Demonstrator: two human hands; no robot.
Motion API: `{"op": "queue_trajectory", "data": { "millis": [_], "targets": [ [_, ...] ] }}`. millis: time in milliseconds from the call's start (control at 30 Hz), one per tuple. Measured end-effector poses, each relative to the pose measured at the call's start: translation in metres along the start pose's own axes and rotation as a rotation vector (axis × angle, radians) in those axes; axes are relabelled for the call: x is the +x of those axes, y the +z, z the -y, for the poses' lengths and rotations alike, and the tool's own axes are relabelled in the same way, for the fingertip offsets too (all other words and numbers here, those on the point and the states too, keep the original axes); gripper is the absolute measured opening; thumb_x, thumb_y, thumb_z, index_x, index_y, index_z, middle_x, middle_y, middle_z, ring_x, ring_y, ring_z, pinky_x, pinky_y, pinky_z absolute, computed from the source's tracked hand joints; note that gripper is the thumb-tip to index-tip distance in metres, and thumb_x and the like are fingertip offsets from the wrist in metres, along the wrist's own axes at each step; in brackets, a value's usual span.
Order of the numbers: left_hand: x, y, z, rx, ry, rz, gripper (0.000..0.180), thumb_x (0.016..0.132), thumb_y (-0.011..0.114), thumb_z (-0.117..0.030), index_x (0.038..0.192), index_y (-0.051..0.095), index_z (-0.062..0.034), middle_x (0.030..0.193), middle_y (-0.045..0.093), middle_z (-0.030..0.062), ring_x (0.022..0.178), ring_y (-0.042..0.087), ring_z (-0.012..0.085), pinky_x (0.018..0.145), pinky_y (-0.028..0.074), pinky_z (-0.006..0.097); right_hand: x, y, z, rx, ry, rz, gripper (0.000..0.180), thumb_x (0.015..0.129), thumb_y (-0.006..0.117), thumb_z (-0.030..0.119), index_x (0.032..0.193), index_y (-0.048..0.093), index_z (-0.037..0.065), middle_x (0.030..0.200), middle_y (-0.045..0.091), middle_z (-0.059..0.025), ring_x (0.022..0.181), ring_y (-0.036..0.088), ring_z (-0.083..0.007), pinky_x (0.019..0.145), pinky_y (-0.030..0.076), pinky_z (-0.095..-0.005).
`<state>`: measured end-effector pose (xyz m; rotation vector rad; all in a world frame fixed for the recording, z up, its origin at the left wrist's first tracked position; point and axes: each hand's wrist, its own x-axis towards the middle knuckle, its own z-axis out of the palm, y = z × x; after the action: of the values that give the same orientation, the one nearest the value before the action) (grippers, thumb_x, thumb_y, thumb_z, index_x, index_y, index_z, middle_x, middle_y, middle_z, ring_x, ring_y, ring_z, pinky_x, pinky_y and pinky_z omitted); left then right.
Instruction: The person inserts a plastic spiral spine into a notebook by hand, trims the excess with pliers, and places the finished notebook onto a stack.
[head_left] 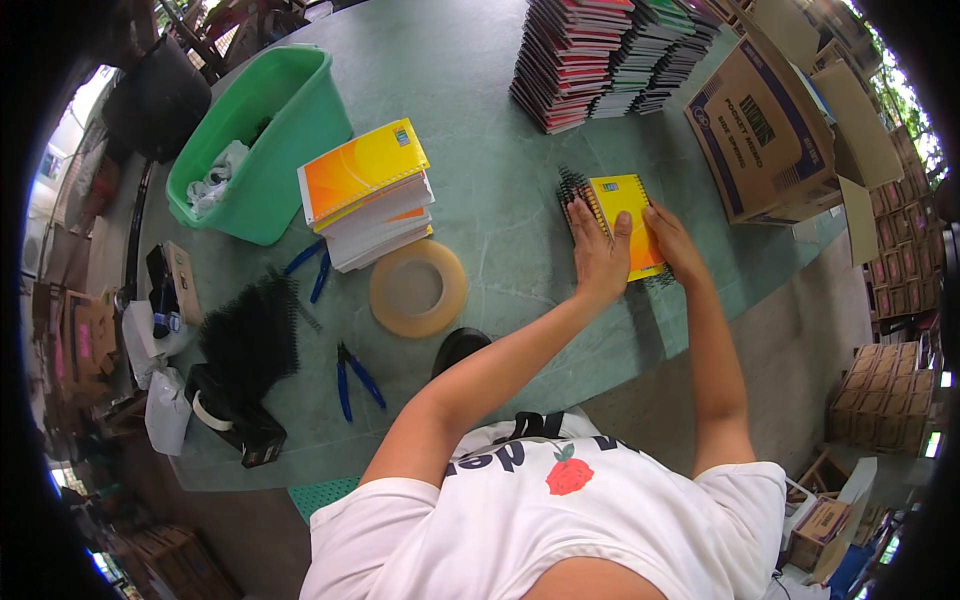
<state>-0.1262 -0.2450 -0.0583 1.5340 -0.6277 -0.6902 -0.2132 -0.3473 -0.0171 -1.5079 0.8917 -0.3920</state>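
Note:
A small bundle of yellow spiral notebooks (634, 205) rests on the table, with black spiral bindings showing along its left side. My left hand (602, 258) presses against the spiral side, its thumb lying over the yellow cover. On the opposite edge, my right hand (676, 246) grips the bundle with curled fingers. Between them the hands squeeze the notebooks from both sides. How many notebooks are in the bundle is hard to make out. Left of my hands lies a roll of clear tape (385, 290), beside a stack of orange and yellow notebooks (365, 170).
Blue-handled pliers (358, 385) and a pile of black spiral coils (250, 335) lie left. A green tub (270, 190) stands behind them. Tall notebook stacks (570, 70) rise at the far side, beside an open cardboard box (760, 140). A dark round object (461, 349) sits near my left forearm.

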Motion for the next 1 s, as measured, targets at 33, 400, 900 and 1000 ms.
{"op": "queue_trajectory", "data": {
  "millis": [33,400,900,1000],
  "targets": [
    [0.003,0.003,0.002,0.051,0.003,0.010,0.091,0.093,0.028,-0.062,0.143,0.003,0.0096,0.150,0.003,0.0280,0.142,0.001,0.0360,0.115,0.006,0.038,0.002,-0.005,-0.004,0.018,-0.014,0.010,0.048,0.097,0.044,0.023,0.137,0.037,-0.003,0.128,0.051,-0.0110,0.115,0.050,-0.0162,0.098,0.037,-0.0256],
    [0.002,-0.080,0.000,0.137,0.182,0.076,0.072,0.094,0.042,-0.050,0.138,0.031,0.0061,0.141,0.035,0.0260,0.134,0.031,0.0335,0.109,0.027,0.037,-0.001,0.017,0.007,-0.864,-0.682,-0.138,0.050,0.091,0.049,0.012,0.139,0.037,0.001,0.139,0.045,-0.0151,0.127,0.044,-0.0232,0.104,0.032,-0.0293],
    [-0.113,-0.376,0.077,1.124,-0.065,-0.802,0.033,0.087,0.059,-0.033,0.091,0.056,-0.0002,0.078,0.065,0.0179,0.074,0.062,0.0386,0.067,0.049,0.041,-0.130,0.242,0.141,-0.241,-1.669,1.022,0.037,0.080,0.059,0.019,0.116,0.060,0.010,0.119,0.056,-0.0192,0.119,0.050,-0.0358,0.104,0.032,-0.0572],
    [-0.117,-0.380,0.089,1.016,0.004,-0.906,0.030,0.085,0.063,-0.030,0.091,0.057,-0.0007,0.076,0.064,0.0165,0.065,0.061,0.0361,0.061,0.048,0.041,-0.036,0.296,0.143,-0.562,-1.460,0.587,0.052,0.077,0.064,0.008,0.128,0.054,0.017,0.134,0.049,-0.0102,0.128,0.042,-0.0317,0.106,0.035,-0.0471]
  ]
}}
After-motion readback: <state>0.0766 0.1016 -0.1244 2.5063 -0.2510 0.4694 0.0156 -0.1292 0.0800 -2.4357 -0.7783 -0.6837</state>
